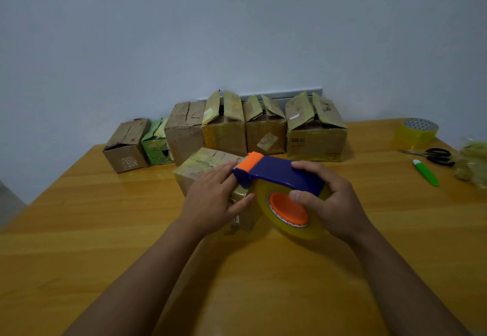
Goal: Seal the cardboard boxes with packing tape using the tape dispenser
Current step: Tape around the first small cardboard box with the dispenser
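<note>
Warm yellow-brown wood makes up the table (105, 243), set against a plain pale wall. Near its middle lies a small cardboard box (203, 169), flaps closed, its top glossy with yellowish tape. The left hand (213, 201) rests flat on that box, fingers straight and pressing the top, thumb down the near side. The right hand (326, 201) grips the tape dispenser (279, 174), a blue body with an orange cutter end and orange hub, fingers curled over the handle and thumb on the clear tape roll; its cutter end sits at the box's top beside the left fingertips.

Behind stands a row of boxes (266, 127), several with flaps raised, one green (156, 143). Labels and printing on them are too blurred to read. At the far right lie a spare tape roll (419, 131), black-handled scissors (434, 155) and a green utility knife (425, 173).
</note>
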